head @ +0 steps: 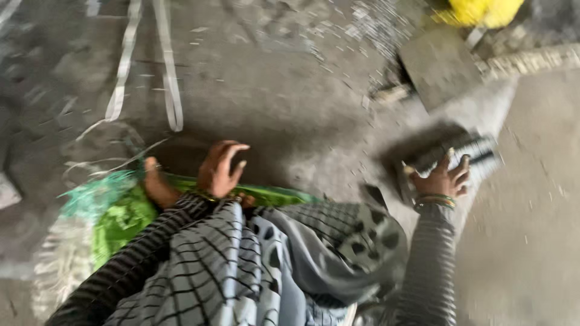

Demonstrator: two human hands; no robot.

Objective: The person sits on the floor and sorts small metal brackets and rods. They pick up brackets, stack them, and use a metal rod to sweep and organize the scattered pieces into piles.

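While the view is heavily blurred by motion, the main items can be made out. A grey concrete floor (272, 90) fills most of the scene, littered with small pale chips toward the upper right. Checked and striped cloth, the person's own clothing (241, 271), covers the lower middle. A green woven sack (121, 220) with a frayed pale edge lies on the floor at lower left, partly under that clothing. A flat grey slab (438, 66) sits at upper right, with a yellow object (480, 11) just beyond it at the top edge. Two pale straps (169, 78) run down the floor at upper left. A dark block with pale stripes (468, 154) lies on the floor at right. The right hand (444, 178), bangles at the wrist, rests on this block with fingers spread over its near edge; whether it grips cannot be told. The left hand (220, 169) hangs above the sack's upper edge, fingers loosely curled and half open, holding nothing visible.
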